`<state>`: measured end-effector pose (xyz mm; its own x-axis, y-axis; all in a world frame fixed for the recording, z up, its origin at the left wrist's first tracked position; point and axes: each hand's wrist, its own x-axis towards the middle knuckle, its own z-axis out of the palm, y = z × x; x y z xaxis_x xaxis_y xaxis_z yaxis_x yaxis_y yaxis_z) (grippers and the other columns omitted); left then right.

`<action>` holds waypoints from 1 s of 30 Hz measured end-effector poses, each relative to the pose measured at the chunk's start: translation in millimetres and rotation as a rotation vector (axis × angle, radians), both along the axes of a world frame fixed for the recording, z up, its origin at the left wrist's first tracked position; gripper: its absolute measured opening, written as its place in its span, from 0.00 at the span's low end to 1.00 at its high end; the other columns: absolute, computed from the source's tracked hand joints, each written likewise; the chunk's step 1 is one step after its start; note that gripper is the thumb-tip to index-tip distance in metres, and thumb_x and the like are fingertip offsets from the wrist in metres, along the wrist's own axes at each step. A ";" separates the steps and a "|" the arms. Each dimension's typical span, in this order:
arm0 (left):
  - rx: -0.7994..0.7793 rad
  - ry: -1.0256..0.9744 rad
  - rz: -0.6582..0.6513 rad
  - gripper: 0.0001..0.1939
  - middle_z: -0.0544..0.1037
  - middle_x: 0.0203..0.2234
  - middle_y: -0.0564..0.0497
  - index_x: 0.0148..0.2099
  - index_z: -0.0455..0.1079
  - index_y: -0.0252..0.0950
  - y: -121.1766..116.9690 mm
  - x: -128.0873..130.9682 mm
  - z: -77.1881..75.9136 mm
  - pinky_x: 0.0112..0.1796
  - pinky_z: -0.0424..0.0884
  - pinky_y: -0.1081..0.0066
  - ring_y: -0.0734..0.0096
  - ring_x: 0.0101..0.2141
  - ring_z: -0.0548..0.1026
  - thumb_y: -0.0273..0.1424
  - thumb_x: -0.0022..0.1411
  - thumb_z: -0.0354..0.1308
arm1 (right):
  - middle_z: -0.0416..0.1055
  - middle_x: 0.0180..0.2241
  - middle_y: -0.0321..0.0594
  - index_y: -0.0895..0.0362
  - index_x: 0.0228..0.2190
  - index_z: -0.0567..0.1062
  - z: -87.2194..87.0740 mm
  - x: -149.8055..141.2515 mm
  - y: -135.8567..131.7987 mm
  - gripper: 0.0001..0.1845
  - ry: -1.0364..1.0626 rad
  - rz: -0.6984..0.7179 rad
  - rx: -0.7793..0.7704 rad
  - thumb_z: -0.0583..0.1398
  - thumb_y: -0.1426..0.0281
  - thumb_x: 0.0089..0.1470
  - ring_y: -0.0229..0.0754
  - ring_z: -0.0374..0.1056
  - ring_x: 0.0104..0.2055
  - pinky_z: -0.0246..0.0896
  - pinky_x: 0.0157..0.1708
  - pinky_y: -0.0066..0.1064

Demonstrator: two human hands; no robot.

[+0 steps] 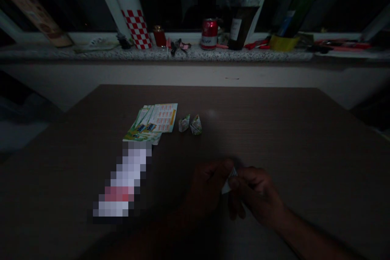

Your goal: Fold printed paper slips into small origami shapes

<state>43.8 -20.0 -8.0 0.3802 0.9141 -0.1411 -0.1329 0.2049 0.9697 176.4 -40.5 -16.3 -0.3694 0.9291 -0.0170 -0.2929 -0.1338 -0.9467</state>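
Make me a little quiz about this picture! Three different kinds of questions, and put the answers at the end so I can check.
1. How many small folded shapes sit on the table, just right of the printed cards?

2. True or false: the red can stands on the windowsill.

3. What do the left hand and the right hand hold between them?
A: a bottle
B: a small piece of paper
C: a jar lid

Key: 1. Two. 2. True. 3. B.
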 end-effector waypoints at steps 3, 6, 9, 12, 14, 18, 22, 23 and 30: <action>-0.012 -0.034 -0.126 0.30 0.69 0.11 0.52 0.21 0.63 0.34 1.4 -1.7 -2.4 0.14 0.58 0.77 0.74 0.13 0.68 0.53 0.62 0.46 | 0.66 0.13 0.34 0.61 0.23 0.73 -1.9 3.5 4.8 0.20 -0.022 0.039 -0.011 0.60 0.58 0.57 0.31 0.61 0.13 0.57 0.15 0.22; 0.118 0.079 -0.088 0.26 0.67 0.13 0.55 0.22 0.62 0.34 4.0 -7.5 -2.5 0.17 0.58 0.79 0.77 0.15 0.67 0.49 0.63 0.49 | 0.68 0.14 0.36 0.62 0.22 0.74 -4.6 9.0 9.3 0.21 -0.045 0.103 0.009 0.60 0.58 0.57 0.32 0.62 0.14 0.55 0.15 0.22; 0.215 0.158 -0.107 0.25 0.64 0.15 0.56 0.24 0.60 0.35 6.6 -13.8 -0.5 0.18 0.56 0.79 0.79 0.16 0.64 0.48 0.64 0.49 | 0.68 0.15 0.35 0.62 0.22 0.75 -6.5 12.5 12.2 0.21 -0.080 0.163 0.005 0.59 0.58 0.57 0.31 0.62 0.15 0.57 0.16 0.22; 0.217 0.180 -0.150 0.25 0.61 0.16 0.57 0.24 0.60 0.35 8.4 -17.5 0.5 0.18 0.54 0.79 0.79 0.17 0.60 0.50 0.64 0.48 | 0.68 0.16 0.35 0.62 0.23 0.75 -5.4 12.9 13.2 0.21 -0.089 0.207 -0.001 0.59 0.58 0.57 0.31 0.63 0.16 0.58 0.17 0.22; 0.200 0.185 -0.166 0.26 0.60 0.16 0.57 0.24 0.59 0.35 9.3 -18.7 0.4 0.19 0.54 0.79 0.80 0.18 0.58 0.50 0.63 0.49 | 0.69 0.16 0.35 0.63 0.23 0.75 -3.4 12.0 12.9 0.21 -0.074 0.225 -0.018 0.60 0.58 0.57 0.32 0.63 0.16 0.59 0.17 0.22; 0.204 0.184 -0.200 0.25 0.58 0.16 0.57 0.24 0.59 0.35 10.4 -20.3 0.5 0.20 0.52 0.78 0.79 0.19 0.57 0.49 0.64 0.48 | 0.68 0.15 0.36 0.63 0.22 0.75 -1.9 10.3 11.1 0.21 -0.043 0.225 -0.050 0.60 0.59 0.57 0.31 0.62 0.14 0.56 0.15 0.21; 0.177 0.179 -0.228 0.25 0.58 0.16 0.57 0.24 0.59 0.35 10.6 -21.5 0.4 0.20 0.52 0.77 0.79 0.19 0.56 0.49 0.64 0.48 | 0.68 0.14 0.36 0.62 0.20 0.75 -5.1 10.6 9.3 0.21 -0.094 0.211 0.014 0.60 0.60 0.57 0.31 0.61 0.15 0.53 0.15 0.22; 0.171 0.174 -0.235 0.25 0.58 0.16 0.57 0.24 0.59 0.35 10.6 -21.5 0.2 0.20 0.52 0.77 0.79 0.19 0.56 0.49 0.63 0.48 | 0.67 0.14 0.35 0.62 0.20 0.75 -5.8 11.0 9.1 0.22 -0.113 0.208 0.034 0.59 0.60 0.58 0.31 0.61 0.15 0.53 0.15 0.22; 0.131 0.099 -0.255 0.24 0.60 0.15 0.57 0.23 0.59 0.35 10.8 -21.0 -0.4 0.19 0.53 0.78 0.80 0.17 0.58 0.48 0.63 0.51 | 0.69 0.15 0.38 0.61 0.19 0.75 -2.3 14.2 12.0 0.25 -0.186 0.221 0.146 0.56 0.58 0.60 0.34 0.64 0.17 0.58 0.19 0.25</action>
